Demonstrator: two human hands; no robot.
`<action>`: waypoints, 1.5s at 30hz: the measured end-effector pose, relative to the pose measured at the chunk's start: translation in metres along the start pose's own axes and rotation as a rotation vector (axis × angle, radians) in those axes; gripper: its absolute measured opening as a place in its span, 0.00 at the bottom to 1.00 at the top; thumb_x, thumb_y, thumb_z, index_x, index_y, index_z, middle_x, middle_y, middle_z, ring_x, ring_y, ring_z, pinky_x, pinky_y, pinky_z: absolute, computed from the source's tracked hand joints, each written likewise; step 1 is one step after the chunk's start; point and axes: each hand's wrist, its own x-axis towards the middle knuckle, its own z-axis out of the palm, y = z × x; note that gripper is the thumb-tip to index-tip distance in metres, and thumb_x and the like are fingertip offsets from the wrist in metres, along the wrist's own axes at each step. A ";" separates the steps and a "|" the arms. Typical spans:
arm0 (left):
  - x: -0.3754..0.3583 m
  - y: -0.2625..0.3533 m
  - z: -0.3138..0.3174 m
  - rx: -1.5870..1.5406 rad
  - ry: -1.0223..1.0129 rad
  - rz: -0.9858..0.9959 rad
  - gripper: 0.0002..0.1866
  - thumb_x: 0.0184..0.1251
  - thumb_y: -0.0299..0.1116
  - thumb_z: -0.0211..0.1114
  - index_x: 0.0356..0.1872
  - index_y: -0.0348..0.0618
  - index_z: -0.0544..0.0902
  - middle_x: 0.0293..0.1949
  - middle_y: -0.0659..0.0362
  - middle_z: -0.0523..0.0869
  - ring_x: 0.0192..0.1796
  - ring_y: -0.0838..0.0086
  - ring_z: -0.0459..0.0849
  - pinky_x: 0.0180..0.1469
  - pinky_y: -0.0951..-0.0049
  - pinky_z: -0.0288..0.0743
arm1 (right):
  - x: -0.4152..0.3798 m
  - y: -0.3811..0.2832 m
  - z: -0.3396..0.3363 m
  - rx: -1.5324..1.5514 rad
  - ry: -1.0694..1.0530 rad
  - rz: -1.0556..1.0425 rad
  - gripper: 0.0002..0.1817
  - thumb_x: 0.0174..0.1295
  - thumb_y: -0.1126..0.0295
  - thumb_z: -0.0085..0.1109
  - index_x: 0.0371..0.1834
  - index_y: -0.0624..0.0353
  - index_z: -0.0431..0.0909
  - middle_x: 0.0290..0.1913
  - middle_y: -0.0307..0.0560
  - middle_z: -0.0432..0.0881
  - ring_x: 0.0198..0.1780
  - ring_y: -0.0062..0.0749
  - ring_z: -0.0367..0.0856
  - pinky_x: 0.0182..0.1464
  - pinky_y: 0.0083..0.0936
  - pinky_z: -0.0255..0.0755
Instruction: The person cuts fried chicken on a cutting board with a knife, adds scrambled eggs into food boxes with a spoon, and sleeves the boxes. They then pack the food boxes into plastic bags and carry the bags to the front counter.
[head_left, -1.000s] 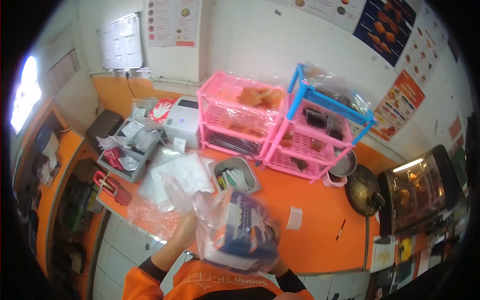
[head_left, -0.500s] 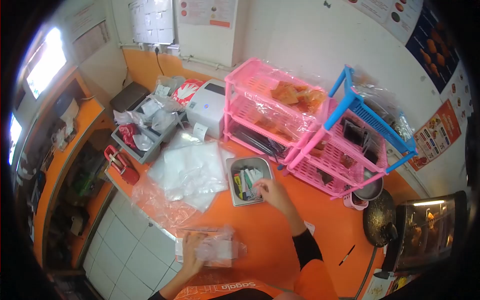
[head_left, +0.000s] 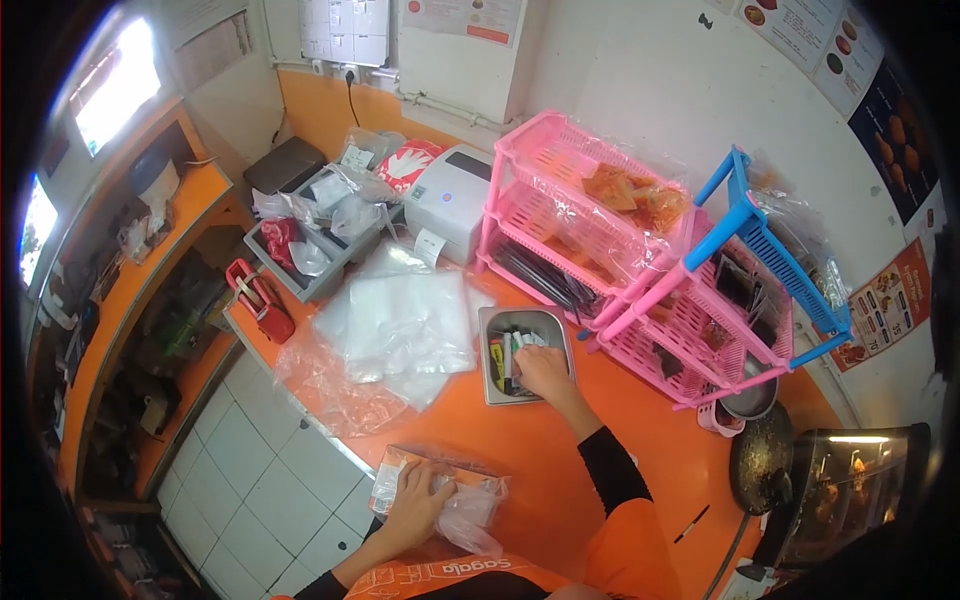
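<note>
My left hand (head_left: 416, 508) rests on an orange-and-white box (head_left: 388, 482) near the counter's front edge, its fingers curled over the box and the clear plastic bag (head_left: 474, 513) around it. My right hand (head_left: 545, 372) reaches into a rectangular metal container (head_left: 484, 390), its fingers bent down among small packets (head_left: 510, 345) in white, green and yellow. The fingertips are partly hidden there, and what they pinch, if anything, does not show.
Clear plastic bags (head_left: 405, 318) lie in a stack left of the container. Behind stand pink racks (head_left: 500, 215), a white printer (head_left: 450, 200) and a grey bin (head_left: 300, 285). A red stapler-like object (head_left: 262, 305), a pen (head_left: 692, 524) and a black pan lid (head_left: 760, 470) lie around the counter.
My right hand has moved down and into the metal container from just above its right rim. My left hand has shifted its hold on the bagged box, which is now turned slightly.
</note>
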 end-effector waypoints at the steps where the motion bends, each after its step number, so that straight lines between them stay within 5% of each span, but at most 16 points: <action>1: 0.000 -0.003 0.002 0.021 -0.026 0.022 0.15 0.49 0.24 0.60 0.42 0.42 0.77 0.56 0.49 0.72 0.61 0.52 0.68 0.68 0.48 0.51 | 0.002 0.004 0.005 -0.002 -0.001 -0.002 0.05 0.47 0.69 0.63 0.25 0.58 0.80 0.33 0.50 0.84 0.36 0.46 0.85 0.38 0.40 0.77; 4: 0.000 -0.002 0.001 0.054 -0.043 0.036 0.15 0.49 0.24 0.60 0.42 0.42 0.77 0.56 0.49 0.72 0.61 0.52 0.67 0.68 0.49 0.51 | 0.007 0.015 0.004 0.019 -0.053 0.073 0.06 0.50 0.67 0.65 0.28 0.55 0.82 0.31 0.51 0.84 0.34 0.45 0.84 0.37 0.40 0.76; 6: 0.001 -0.001 0.001 0.065 -0.032 0.027 0.16 0.49 0.23 0.60 0.43 0.42 0.77 0.55 0.51 0.72 0.61 0.54 0.68 0.69 0.50 0.52 | 0.012 0.022 -0.003 0.445 0.123 0.228 0.07 0.54 0.67 0.64 0.28 0.59 0.81 0.30 0.52 0.85 0.34 0.41 0.85 0.36 0.34 0.76; 10: 0.001 -0.001 0.002 0.076 0.008 0.019 0.17 0.49 0.23 0.59 0.43 0.43 0.78 0.54 0.52 0.73 0.59 0.54 0.69 0.68 0.50 0.54 | 0.012 0.028 -0.015 0.640 0.313 0.226 0.08 0.57 0.68 0.61 0.29 0.63 0.79 0.30 0.53 0.84 0.34 0.46 0.85 0.37 0.36 0.76; 12: 0.002 -0.002 0.003 0.075 -0.001 0.017 0.17 0.49 0.23 0.59 0.44 0.43 0.78 0.54 0.52 0.73 0.59 0.54 0.70 0.67 0.51 0.55 | 0.014 0.029 -0.008 0.740 0.411 0.297 0.07 0.57 0.69 0.63 0.29 0.63 0.81 0.29 0.49 0.85 0.31 0.35 0.85 0.34 0.27 0.75; 16: -0.002 -0.005 0.008 0.005 0.091 0.000 0.14 0.49 0.24 0.60 0.39 0.44 0.80 0.50 0.54 0.74 0.58 0.54 0.70 0.65 0.49 0.57 | -0.002 0.012 -0.024 0.677 0.228 0.213 0.11 0.54 0.65 0.66 0.34 0.61 0.81 0.30 0.49 0.86 0.31 0.37 0.85 0.34 0.31 0.75; 18: -0.005 0.000 0.008 -0.027 0.150 -0.018 0.12 0.48 0.25 0.60 0.38 0.44 0.81 0.49 0.56 0.75 0.58 0.54 0.70 0.64 0.48 0.58 | -0.004 0.007 -0.024 0.270 -0.235 0.225 0.17 0.50 0.60 0.70 0.38 0.58 0.81 0.32 0.50 0.86 0.36 0.40 0.85 0.37 0.35 0.76; 20: -0.009 0.010 0.002 0.145 0.094 -0.133 0.11 0.48 0.26 0.61 0.36 0.46 0.82 0.45 0.58 0.78 0.54 0.58 0.75 0.54 0.55 0.69 | -0.006 -0.005 -0.025 0.177 -0.234 0.236 0.17 0.47 0.59 0.72 0.35 0.57 0.81 0.32 0.51 0.85 0.37 0.42 0.85 0.38 0.37 0.76; 23: -0.007 0.012 -0.005 -0.007 0.017 -0.196 0.15 0.49 0.24 0.60 0.40 0.47 0.83 0.38 0.58 0.81 0.44 0.61 0.81 0.41 0.62 0.75 | -0.007 0.001 0.007 0.052 -0.178 0.241 0.15 0.43 0.59 0.74 0.27 0.56 0.81 0.31 0.51 0.85 0.37 0.44 0.85 0.39 0.38 0.76; 28: -0.018 0.012 -0.010 -0.296 0.139 -0.330 0.21 0.48 0.20 0.60 0.47 0.42 0.82 0.38 0.52 0.84 0.40 0.57 0.84 0.39 0.66 0.78 | -0.012 0.009 0.001 -0.017 -0.070 0.275 0.14 0.41 0.60 0.74 0.21 0.55 0.80 0.29 0.52 0.85 0.35 0.44 0.85 0.39 0.37 0.76; 31: -0.024 0.005 -0.016 -0.480 0.123 -0.316 0.22 0.46 0.20 0.62 0.48 0.41 0.82 0.41 0.49 0.84 0.43 0.55 0.84 0.44 0.65 0.78 | -0.035 -0.011 -0.048 0.008 -0.032 0.334 0.13 0.44 0.63 0.73 0.30 0.55 0.82 0.33 0.53 0.85 0.35 0.42 0.85 0.38 0.36 0.75; 37: -0.035 -0.007 -0.019 -0.509 -0.071 -0.135 0.16 0.50 0.24 0.61 0.43 0.42 0.83 0.49 0.52 0.80 0.54 0.58 0.78 0.55 0.67 0.72 | -0.096 -0.113 -0.085 0.668 -0.007 0.074 0.10 0.50 0.68 0.69 0.31 0.60 0.80 0.32 0.47 0.83 0.31 0.42 0.82 0.34 0.34 0.72; 39: -0.033 0.013 -0.029 0.217 0.168 0.191 0.12 0.53 0.29 0.61 0.40 0.43 0.84 0.50 0.55 0.77 0.56 0.60 0.74 0.62 0.67 0.66 | -0.110 -0.144 -0.082 0.727 0.010 -0.248 0.09 0.51 0.70 0.68 0.30 0.61 0.79 0.31 0.44 0.81 0.32 0.39 0.80 0.35 0.32 0.72; 43: -0.033 0.013 -0.032 0.296 0.263 0.239 0.12 0.51 0.29 0.61 0.39 0.46 0.84 0.50 0.55 0.77 0.53 0.61 0.75 0.57 0.64 0.71 | -0.121 -0.160 -0.044 0.711 0.032 -0.417 0.06 0.52 0.72 0.66 0.31 0.60 0.80 0.31 0.43 0.80 0.34 0.38 0.80 0.38 0.31 0.72; 45: -0.035 0.005 -0.024 -0.063 0.024 0.063 0.13 0.48 0.27 0.64 0.38 0.46 0.84 0.48 0.54 0.78 0.49 0.60 0.79 0.52 0.65 0.75 | -0.121 -0.153 -0.038 0.950 -0.100 -0.381 0.06 0.53 0.74 0.63 0.33 0.61 0.79 0.31 0.47 0.79 0.35 0.43 0.79 0.39 0.36 0.72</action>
